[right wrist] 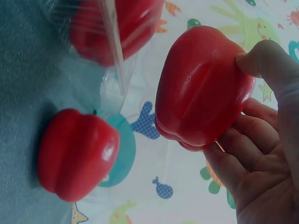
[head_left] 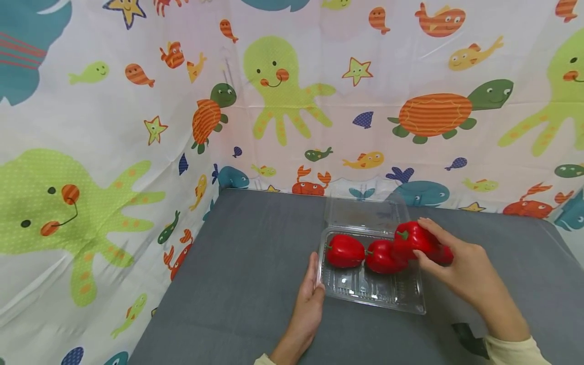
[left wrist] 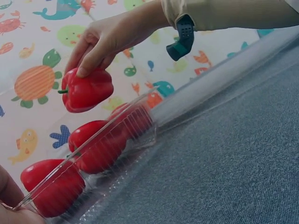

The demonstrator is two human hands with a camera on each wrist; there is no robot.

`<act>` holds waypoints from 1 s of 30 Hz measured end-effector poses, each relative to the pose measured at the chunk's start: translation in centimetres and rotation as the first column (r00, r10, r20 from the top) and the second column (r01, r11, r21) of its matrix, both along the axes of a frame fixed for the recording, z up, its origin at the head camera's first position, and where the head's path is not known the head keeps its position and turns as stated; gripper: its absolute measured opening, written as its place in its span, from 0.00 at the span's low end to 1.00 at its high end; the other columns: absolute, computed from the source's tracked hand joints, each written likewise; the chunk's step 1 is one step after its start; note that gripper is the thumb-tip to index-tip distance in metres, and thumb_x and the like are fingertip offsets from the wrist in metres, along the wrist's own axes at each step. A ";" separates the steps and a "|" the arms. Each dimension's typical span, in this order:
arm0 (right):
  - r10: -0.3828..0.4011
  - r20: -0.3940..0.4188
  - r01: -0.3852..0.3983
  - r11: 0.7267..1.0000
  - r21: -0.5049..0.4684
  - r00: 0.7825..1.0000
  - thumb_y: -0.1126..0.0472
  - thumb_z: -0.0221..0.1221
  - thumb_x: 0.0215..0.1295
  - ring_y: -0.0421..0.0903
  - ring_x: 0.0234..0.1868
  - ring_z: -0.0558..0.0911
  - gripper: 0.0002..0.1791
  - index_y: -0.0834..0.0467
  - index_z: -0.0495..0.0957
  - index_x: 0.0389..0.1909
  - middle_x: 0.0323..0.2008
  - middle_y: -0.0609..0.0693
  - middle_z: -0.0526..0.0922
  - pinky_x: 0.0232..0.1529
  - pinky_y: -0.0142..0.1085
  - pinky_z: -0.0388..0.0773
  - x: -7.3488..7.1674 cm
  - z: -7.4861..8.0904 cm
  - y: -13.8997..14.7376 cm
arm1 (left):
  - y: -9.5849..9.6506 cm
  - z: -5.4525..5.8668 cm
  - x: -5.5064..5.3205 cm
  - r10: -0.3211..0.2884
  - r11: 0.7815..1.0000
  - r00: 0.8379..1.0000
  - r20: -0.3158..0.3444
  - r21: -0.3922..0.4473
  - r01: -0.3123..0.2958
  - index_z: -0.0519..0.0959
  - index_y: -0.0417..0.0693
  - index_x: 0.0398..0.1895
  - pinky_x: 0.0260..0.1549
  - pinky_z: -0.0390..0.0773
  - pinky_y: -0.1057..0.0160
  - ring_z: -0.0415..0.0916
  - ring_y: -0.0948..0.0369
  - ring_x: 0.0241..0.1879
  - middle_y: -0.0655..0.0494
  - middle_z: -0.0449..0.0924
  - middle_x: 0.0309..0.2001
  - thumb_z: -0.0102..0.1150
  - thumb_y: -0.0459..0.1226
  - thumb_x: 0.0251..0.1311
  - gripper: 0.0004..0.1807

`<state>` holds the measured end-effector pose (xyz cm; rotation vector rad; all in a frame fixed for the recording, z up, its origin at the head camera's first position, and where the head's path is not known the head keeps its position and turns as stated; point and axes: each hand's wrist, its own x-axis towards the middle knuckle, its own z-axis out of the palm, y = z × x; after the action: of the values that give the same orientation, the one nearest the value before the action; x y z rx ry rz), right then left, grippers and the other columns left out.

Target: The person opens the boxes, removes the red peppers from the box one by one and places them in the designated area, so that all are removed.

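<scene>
A clear plastic clamshell container (head_left: 365, 290) lies on the table with its lid (head_left: 358, 213) folded back. Inside are a red bell pepper (head_left: 345, 251) at the left and a second one (head_left: 382, 257) beside it. My left hand (head_left: 306, 310) grips the container's left edge, thumb at the rim. Above the container's right part, my right hand (head_left: 472, 271) holds another bell pepper (left wrist: 88, 91) between thumb and fingers, its green stem facing left. One more bell pepper (right wrist: 77, 154) rests on the table outside the container, partly hidden behind the right hand in the head view.
The grey table (head_left: 237, 274) stretches out on both sides of the container. A curtain printed with sea animals (head_left: 283, 96) hangs behind and to the left, close to the lid's back edge. A dark band (left wrist: 182, 37) is on the right wrist.
</scene>
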<state>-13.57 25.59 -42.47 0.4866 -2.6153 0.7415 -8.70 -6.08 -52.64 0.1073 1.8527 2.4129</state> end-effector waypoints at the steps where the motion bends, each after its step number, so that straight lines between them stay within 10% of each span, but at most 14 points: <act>1: -0.006 0.000 0.006 1.000 0.003 1.000 0.61 0.80 0.52 0.71 0.43 0.88 0.48 0.51 0.73 0.76 0.56 0.70 0.85 0.36 0.62 0.86 0.0 0.0 0.2 | 0.0 0.0 0.0 0.000 1.000 1.000 -0.008 -0.001 0.000 0.39 0.49 0.88 0.75 0.46 0.75 0.32 0.60 0.84 0.61 0.37 0.87 0.32 0.22 0.77 0.40; 8: -0.059 -0.028 0.060 0.998 0.011 0.998 0.61 0.80 0.50 0.69 0.39 0.86 0.46 0.53 0.75 0.74 0.50 0.71 0.86 0.31 0.61 0.87 -0.2 0.2 1.7 | 0.3 0.1 0.1 0.043 0.999 0.999 -0.016 -0.018 -0.043 0.41 0.51 0.88 0.77 0.44 0.71 0.34 0.58 0.85 0.59 0.39 0.87 0.33 0.22 0.76 0.41; 14: -0.103 -0.018 0.103 0.994 0.026 0.995 0.59 0.81 0.50 0.65 0.35 0.84 0.46 0.54 0.75 0.73 0.47 0.71 0.86 0.23 0.36 0.83 -0.3 0.3 3.1 | 0.5 0.0 0.1 0.097 0.995 0.995 -0.019 -0.034 -0.098 0.44 0.53 0.88 0.72 0.47 0.80 0.36 0.57 0.85 0.57 0.42 0.87 0.34 0.21 0.75 0.41; 22: -0.161 -0.028 0.162 0.986 0.029 0.987 0.60 0.80 0.49 0.62 0.30 0.81 0.45 0.57 0.76 0.72 0.44 0.73 0.86 0.21 0.28 0.74 -0.3 -0.1 4.7 | 0.5 0.0 0.3 0.120 0.993 0.993 -0.005 -0.012 -0.120 0.43 0.53 0.88 0.81 0.41 0.52 0.37 0.56 0.85 0.56 0.41 0.87 0.34 0.22 0.76 0.40; 30: -0.220 -0.021 0.221 0.974 0.050 0.975 0.61 0.80 0.49 0.60 0.28 0.78 0.46 0.59 0.75 0.72 0.44 0.74 0.85 0.19 0.32 0.73 -0.3 -0.2 6.1 | 0.4 0.1 0.3 0.099 0.995 0.995 -0.002 0.017 -0.098 0.43 0.53 0.88 0.74 0.49 0.78 0.39 0.62 0.84 0.66 0.43 0.86 0.33 0.22 0.77 0.40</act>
<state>-13.90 31.65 -42.71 0.2099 -2.6239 0.5956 -8.42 -5.66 -52.51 0.0207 1.8816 2.4942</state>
